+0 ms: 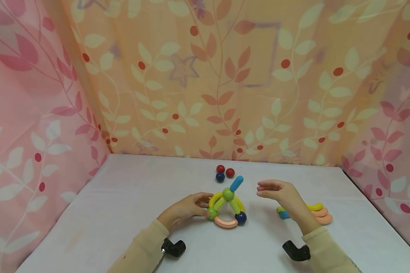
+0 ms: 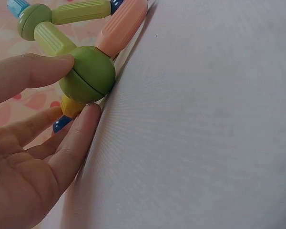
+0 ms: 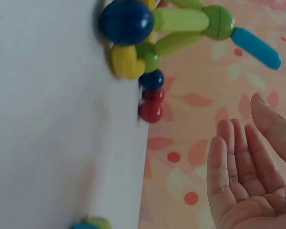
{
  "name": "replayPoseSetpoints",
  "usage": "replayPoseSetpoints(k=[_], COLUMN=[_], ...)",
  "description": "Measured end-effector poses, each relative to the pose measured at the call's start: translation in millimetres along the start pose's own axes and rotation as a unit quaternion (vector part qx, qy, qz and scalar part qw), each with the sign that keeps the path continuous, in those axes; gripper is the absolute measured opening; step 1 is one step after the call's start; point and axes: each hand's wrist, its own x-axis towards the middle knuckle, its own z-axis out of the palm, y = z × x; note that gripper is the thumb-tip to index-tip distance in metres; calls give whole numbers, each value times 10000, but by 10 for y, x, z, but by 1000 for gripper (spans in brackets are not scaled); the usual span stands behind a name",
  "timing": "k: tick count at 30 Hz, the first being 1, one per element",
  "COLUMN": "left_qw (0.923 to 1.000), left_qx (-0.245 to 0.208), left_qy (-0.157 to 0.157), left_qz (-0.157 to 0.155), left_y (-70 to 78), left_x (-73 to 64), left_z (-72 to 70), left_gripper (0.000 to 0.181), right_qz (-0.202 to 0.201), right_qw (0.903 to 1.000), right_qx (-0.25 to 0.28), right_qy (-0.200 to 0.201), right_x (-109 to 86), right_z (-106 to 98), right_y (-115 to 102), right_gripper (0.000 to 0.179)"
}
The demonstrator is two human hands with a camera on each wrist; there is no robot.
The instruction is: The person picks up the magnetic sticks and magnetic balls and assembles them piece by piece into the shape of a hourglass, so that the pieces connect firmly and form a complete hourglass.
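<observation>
A magnetic stick-and-ball structure stands on the table, with a closed ring of curved yellow and peach rods at its base. Light green rods rise to a green ball on top, from which a blue rod sticks up at a slant. My left hand pinches the green ball at the structure's left corner between thumb and fingers. To the right of the structure, my right hand is raised above the table. Its fingers are extended, the palm holding nothing.
Two red balls and a dark blue ball lie behind the structure. Loose yellow, peach, green and blue rods lie at the right, partly hidden by my right forearm. Patterned curtains enclose the white table at the back and sides.
</observation>
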Motion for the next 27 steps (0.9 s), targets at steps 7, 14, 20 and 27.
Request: replayPoseSetpoints(k=[7, 14, 20, 27], left_qw=[10000, 10000, 9999, 9999], left_qx=[-4, -45, -117, -134], left_qy=[-22, -47, -50, -52], left_qz=[-13, 31, 46, 48], left_y=[0, -9, -18, -11], left_x=[0, 0, 6, 5], left_z=[-6, -6, -5, 0], left_gripper=[70, 70, 69, 69], right_qz=[167, 216, 319, 579], right_qw=[9992, 9986, 9981, 9957], right_qx=[-362, -475, -534, -720], right_qy=[-23, -1, -45, -6], right_x=[-11, -16, -10, 12], right_z=[-156, -272, -382, -484], right_y=[168, 306, 405, 537], right_gripper=[65, 63, 64, 64])
